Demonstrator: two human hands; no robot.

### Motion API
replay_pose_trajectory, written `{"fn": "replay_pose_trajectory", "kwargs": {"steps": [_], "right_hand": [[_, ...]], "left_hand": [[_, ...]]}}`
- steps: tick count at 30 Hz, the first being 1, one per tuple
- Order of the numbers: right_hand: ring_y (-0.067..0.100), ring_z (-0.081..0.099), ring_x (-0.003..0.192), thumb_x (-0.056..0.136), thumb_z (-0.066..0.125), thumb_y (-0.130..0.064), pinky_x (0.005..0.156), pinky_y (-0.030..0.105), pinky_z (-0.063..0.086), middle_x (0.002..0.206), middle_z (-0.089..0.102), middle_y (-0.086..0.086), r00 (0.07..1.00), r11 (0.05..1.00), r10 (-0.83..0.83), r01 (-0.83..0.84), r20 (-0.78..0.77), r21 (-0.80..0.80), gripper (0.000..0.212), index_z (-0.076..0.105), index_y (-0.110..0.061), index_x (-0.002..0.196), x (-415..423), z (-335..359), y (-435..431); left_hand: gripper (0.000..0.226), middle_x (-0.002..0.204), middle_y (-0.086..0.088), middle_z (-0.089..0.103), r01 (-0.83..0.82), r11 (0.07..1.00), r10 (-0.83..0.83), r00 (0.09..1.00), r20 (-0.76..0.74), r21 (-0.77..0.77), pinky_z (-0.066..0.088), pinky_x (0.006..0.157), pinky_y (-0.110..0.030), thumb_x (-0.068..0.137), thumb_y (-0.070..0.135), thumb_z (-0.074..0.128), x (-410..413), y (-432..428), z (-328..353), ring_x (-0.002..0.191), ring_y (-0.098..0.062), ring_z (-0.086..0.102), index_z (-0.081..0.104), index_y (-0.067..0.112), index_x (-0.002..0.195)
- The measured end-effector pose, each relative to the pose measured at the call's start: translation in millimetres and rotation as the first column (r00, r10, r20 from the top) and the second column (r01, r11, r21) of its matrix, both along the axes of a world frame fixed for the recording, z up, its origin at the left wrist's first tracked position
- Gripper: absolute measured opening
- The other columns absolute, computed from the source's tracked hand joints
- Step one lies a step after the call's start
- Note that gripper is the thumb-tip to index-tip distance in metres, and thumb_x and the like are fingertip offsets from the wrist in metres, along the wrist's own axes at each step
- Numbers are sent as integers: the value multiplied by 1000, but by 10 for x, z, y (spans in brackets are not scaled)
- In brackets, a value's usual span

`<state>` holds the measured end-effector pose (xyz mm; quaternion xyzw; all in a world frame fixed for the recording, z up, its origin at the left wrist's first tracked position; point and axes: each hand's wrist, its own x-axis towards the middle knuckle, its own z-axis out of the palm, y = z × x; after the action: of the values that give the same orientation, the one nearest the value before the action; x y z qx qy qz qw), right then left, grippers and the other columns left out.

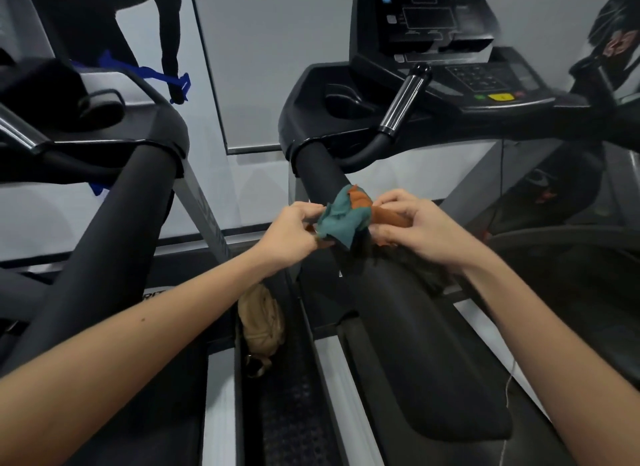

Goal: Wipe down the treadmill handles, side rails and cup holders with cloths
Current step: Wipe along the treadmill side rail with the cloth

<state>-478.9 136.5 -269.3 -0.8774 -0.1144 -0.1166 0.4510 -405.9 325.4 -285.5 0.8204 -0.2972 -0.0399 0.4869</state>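
The teal cloth (341, 217) and orange cloth (389, 216) are soft, crumpled, matt fabric. The side handrail (401, 313) has a matt black, padded-looking cover. The upright grip (403, 101) shines like polished metal. The console (367, 67) and cup holder (346, 102) are smooth black plastic with a dull sheen. The tan bag (261, 321) is matt fabric.

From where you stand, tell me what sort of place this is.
Probably a gym: a left treadmill beside a right treadmill with console and cup holder, plus a dark figure's silhouette on the wall.
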Motion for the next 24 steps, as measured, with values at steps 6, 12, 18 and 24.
{"fn": "replay_pose_trajectory", "kwargs": {"steps": [6, 12, 18, 24], "right_hand": [[4, 50, 111, 83, 66, -24, 97, 16, 40, 132, 44, -2, 996, 993, -41, 50, -83, 103, 37, 60, -17, 120, 316, -7, 150], [2, 56, 92, 80, 69, -15, 85, 17, 45, 105, 55, -4, 998, 991, -65, 65, -4, 119, 14, 70, -13, 93, -63, -53, 66], [12, 57, 83, 78, 70, -11, 77, 24, 45, 97, 58, 9, 997, 999, -40, 38, 60, 35, 16, 70, 2, 87, -241, -48, -32], [2, 50, 101, 82, 68, -23, 87, 12, 37, 116, 47, -2, 999, 1000, -19, 19, 41, 3, 19, 61, -22, 100, 301, -22, 122]], "left_hand": [[31, 125, -1, 55, -48, 996, 41, 994, -104, -70, 47, 78, -11, 80, 10, 70, -8, 1, -65, 101, -9, 57, 61, 14, 110], [40, 123, 0, 53, -36, 998, 35, 999, -33, -52, 42, 81, -4, 80, 8, 70, 3, 10, -73, 106, -11, 57, 59, 8, 119], [49, 126, 3, 50, -39, 998, 40, 999, 0, -47, 44, 85, -9, 81, 6, 68, 10, -1, -98, 107, -9, 56, 53, 6, 128], [38, 121, 1, 57, -59, 996, 58, 998, -5, -67, 44, 98, -23, 83, 14, 68, -1, 12, -171, 110, -12, 59, 59, 6, 118]]}}
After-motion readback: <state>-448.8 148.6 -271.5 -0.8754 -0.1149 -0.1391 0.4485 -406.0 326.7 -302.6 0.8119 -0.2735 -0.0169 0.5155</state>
